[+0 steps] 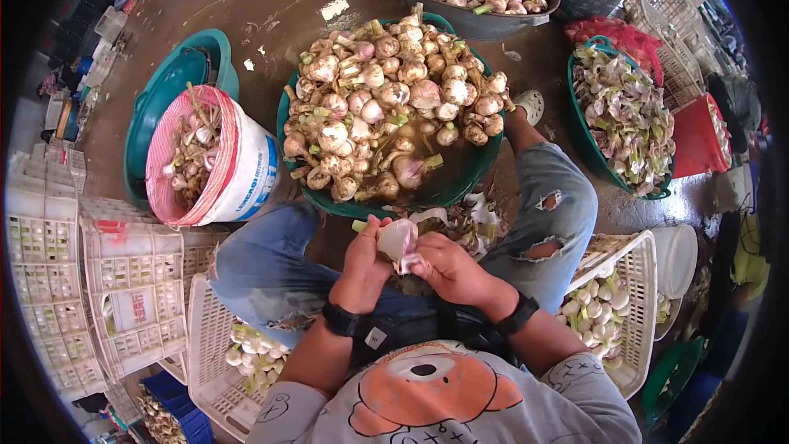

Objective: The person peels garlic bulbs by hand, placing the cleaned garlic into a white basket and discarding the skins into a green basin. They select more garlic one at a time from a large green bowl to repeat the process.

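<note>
Just in front of my lap, my left hand [366, 261] grips a garlic bulb [397, 240] with a short green stem poking out at the left. My right hand [442, 263] pinches loose skin at the bulb's right underside, fingers closed. The bulb looks pale, with pinkish-white skin hanging from it. Beyond my hands stands a green tub [460, 185] heaped with unpeeled, muddy garlic [394, 94], some dark water showing among the bulbs. Torn garlic skins [477, 226] lie on the floor between my knees.
White crates with cleaned garlic flank me, at left [205, 362] and right [637, 329]. A white bucket [251, 164] with a mesh bag leans by another green tub [136, 148]. A tub of skins [620, 119] stands right; a grey basin [485, 23] of garlic stands behind.
</note>
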A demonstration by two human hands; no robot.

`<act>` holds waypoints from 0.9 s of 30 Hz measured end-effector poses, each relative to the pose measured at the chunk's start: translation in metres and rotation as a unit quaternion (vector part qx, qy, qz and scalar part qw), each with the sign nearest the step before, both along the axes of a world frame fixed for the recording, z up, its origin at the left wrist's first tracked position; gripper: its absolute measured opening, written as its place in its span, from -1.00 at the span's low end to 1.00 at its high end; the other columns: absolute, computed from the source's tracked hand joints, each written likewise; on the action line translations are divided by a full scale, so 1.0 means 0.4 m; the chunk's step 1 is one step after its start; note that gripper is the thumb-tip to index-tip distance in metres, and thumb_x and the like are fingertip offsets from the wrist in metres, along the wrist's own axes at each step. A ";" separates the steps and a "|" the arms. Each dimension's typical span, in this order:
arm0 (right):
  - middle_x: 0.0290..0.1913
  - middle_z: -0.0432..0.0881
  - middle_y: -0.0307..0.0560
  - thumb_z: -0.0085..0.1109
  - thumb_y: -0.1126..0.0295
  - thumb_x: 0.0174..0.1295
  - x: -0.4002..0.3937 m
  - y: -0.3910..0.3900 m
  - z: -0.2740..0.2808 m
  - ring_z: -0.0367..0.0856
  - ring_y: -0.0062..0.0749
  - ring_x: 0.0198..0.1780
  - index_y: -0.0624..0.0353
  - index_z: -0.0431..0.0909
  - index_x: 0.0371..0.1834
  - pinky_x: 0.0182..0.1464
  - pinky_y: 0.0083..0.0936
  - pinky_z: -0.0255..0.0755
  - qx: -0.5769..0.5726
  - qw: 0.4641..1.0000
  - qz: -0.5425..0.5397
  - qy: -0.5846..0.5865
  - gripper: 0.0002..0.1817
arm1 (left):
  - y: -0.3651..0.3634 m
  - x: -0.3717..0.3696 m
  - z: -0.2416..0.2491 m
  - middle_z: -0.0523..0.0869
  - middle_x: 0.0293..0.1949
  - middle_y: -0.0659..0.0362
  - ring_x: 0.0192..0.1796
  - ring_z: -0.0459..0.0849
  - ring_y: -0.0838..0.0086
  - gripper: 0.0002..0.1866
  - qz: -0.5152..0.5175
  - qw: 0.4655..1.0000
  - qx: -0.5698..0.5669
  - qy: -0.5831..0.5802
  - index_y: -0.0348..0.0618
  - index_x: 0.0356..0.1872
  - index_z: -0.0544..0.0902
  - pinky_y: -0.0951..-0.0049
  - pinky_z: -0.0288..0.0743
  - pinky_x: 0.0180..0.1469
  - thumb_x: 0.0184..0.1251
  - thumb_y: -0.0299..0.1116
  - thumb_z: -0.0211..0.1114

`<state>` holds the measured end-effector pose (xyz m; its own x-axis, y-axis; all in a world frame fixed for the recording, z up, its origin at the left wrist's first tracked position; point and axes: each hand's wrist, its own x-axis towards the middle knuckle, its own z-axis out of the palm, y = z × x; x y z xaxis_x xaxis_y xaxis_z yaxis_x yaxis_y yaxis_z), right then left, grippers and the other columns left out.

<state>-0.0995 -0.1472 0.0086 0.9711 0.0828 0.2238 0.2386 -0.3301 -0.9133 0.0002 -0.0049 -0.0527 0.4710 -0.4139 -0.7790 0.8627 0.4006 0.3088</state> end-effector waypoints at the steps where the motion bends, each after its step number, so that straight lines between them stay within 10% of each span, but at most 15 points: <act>1: -0.33 0.48 0.06 0.04 0.45 0.17 -0.009 0.002 0.019 0.42 0.03 -0.24 0.28 0.44 -0.39 -0.16 -0.23 0.33 0.000 1.000 -0.012 -0.025 -0.90 | 0.002 -0.007 0.038 0.60 -0.29 0.12 -0.20 0.59 0.37 -0.74 0.000 1.000 0.000 0.001 -0.20 -0.27 0.49 0.30 0.51 -0.10 0.36 -0.19 0.03; 3: -0.34 0.49 0.07 0.03 0.45 0.17 -0.035 -0.010 0.036 0.43 0.02 -0.23 0.27 0.45 -0.38 -0.16 -0.23 0.34 0.002 1.000 0.004 -0.026 -0.90 | 0.021 -0.012 0.117 0.60 -0.20 0.10 -0.14 0.58 0.38 -0.69 -0.290 0.830 0.129 -0.458 -0.26 -0.17 0.49 0.34 0.45 -0.01 0.35 -0.18 0.05; 4: -0.34 0.49 0.07 0.03 0.44 0.18 -0.049 -0.020 0.044 0.44 0.02 -0.23 0.26 0.46 -0.37 -0.16 -0.23 0.35 0.004 0.999 0.021 -0.028 -0.90 | 0.041 0.010 0.104 0.57 -0.04 0.08 0.00 0.54 0.32 -0.63 -0.319 0.819 0.122 -0.460 -0.26 -0.02 0.46 0.22 0.36 0.14 0.35 -0.16 0.04; 5: -0.34 0.51 0.05 -0.01 0.39 0.22 -0.062 -0.033 0.055 0.48 -0.04 -0.24 0.26 0.48 -0.35 -0.16 -0.26 0.37 0.025 0.998 0.034 -0.051 -0.84 | 0.038 0.070 0.037 0.56 -0.01 0.08 0.04 0.52 0.27 -0.66 -0.104 0.974 0.048 -0.196 -0.22 0.00 0.46 0.15 0.31 0.18 0.33 -0.22 0.03; 6: -0.34 0.53 0.01 -0.07 0.34 0.27 -0.081 -0.037 0.090 0.51 -0.12 -0.26 0.26 0.50 -0.33 -0.15 -0.29 0.39 0.152 0.988 -0.037 0.001 -0.78 | 0.038 0.128 -0.015 0.55 0.02 0.09 0.08 0.50 0.21 -0.68 0.127 0.987 -0.034 0.095 -0.18 0.02 0.46 0.07 0.27 0.22 0.31 -0.27 0.02; 8: -0.34 0.55 -0.04 -0.10 0.27 0.30 -0.102 -0.076 0.116 0.53 -0.17 -0.27 0.25 0.52 -0.35 -0.17 -0.35 0.40 0.350 0.907 -0.208 0.110 -0.72 | 0.085 0.148 0.011 0.53 0.05 0.07 0.12 0.47 0.18 -0.61 0.140 0.985 -0.075 0.065 -0.16 0.03 0.43 0.02 0.31 0.18 0.35 -0.10 0.00; 11: -0.30 0.56 0.03 -0.02 0.22 0.22 -0.034 -0.128 0.079 0.55 -0.09 -0.27 0.22 0.51 -0.31 -0.20 -0.35 0.43 -0.177 0.977 -0.109 0.038 -0.73 | 0.074 0.101 0.082 0.56 -0.18 0.09 -0.13 0.59 0.34 -0.66 0.053 0.966 0.141 -0.208 -0.20 -0.16 0.44 0.27 0.49 -0.06 0.32 -0.09 0.08; 13: -0.32 0.57 0.05 0.02 0.24 0.18 0.000 -0.047 0.041 0.55 -0.08 -0.31 0.21 0.50 -0.38 -0.28 -0.32 0.42 -0.240 0.959 -0.116 0.094 -0.76 | 0.028 0.067 0.108 0.47 -0.49 0.28 -0.50 0.42 0.63 -0.76 0.074 0.867 0.284 -0.403 -0.21 -0.39 0.44 0.57 0.32 -0.47 0.23 -0.26 0.24; 17: -0.55 0.49 0.20 0.02 0.18 0.15 0.078 0.038 0.072 0.50 0.10 -0.42 0.30 0.46 -0.57 -0.36 -0.17 0.37 -0.036 0.974 -0.145 0.171 -0.64 | 0.015 0.028 0.161 0.45 -0.56 0.27 -0.51 0.42 0.53 -0.69 0.036 0.689 0.357 -0.630 -0.18 -0.52 0.42 0.51 0.30 -0.47 -0.01 -0.31 0.44; 19: -0.55 0.50 0.21 0.02 0.20 0.12 0.097 0.051 0.072 0.50 0.10 -0.43 0.30 0.48 -0.57 -0.36 -0.17 0.37 -0.018 0.970 -0.165 0.176 -0.66 | 0.020 0.029 0.186 0.43 -0.60 0.20 -0.53 0.41 0.33 -0.61 -0.002 0.465 0.404 -0.787 -0.15 -0.56 0.39 0.40 0.30 -0.46 -0.14 -0.27 0.51; 23: -0.53 0.51 0.24 0.02 0.27 0.03 0.108 0.051 0.036 0.50 0.14 -0.44 0.33 0.51 -0.56 -0.36 -0.14 0.37 -0.004 0.964 -0.193 0.182 -0.72 | 0.011 0.030 0.199 0.43 -0.61 0.20 -0.55 0.42 0.30 -0.57 -0.021 0.355 0.393 -0.848 -0.16 -0.60 0.36 0.38 0.30 -0.47 -0.20 -0.26 0.53; 24: -0.53 0.51 0.25 0.02 0.29 0.03 0.107 0.048 0.021 0.50 0.14 -0.43 0.33 0.50 -0.56 -0.36 -0.14 0.38 -0.007 0.963 -0.190 0.189 -0.73 | 0.006 0.023 0.191 0.43 -0.61 0.20 -0.55 0.42 0.30 -0.57 -0.025 0.354 0.388 -0.850 -0.16 -0.60 0.36 0.38 0.30 -0.47 -0.20 -0.26 0.53; 26: -0.54 0.52 0.22 0.02 0.29 0.02 0.100 0.039 0.001 0.51 0.12 -0.44 0.31 0.51 -0.58 -0.37 -0.16 0.41 -0.033 0.953 -0.228 0.197 -0.74 | -0.008 0.000 0.163 0.44 -0.60 0.28 -0.52 0.39 0.46 -0.59 0.039 0.671 0.357 -0.648 -0.19 -0.59 0.32 0.46 0.29 -0.45 -0.08 -0.31 0.47; 27: -0.56 0.52 0.20 0.02 0.29 0.01 0.095 0.032 -0.010 0.52 0.10 -0.45 0.28 0.52 -0.59 -0.38 -0.17 0.43 -0.062 0.942 -0.259 0.202 -0.75 | 0.000 0.013 0.143 0.50 -0.55 0.33 -0.54 0.40 0.55 -0.60 0.066 0.728 0.361 -0.579 -0.17 -0.54 0.42 0.56 0.33 -0.46 0.02 -0.10 0.40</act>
<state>-0.0616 -0.1343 0.0045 0.8920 -0.4249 -0.1542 -0.3436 -0.4159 -0.8420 0.0056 -0.0048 0.0046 0.9836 0.0143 0.1798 -0.1748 -0.1708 0.9697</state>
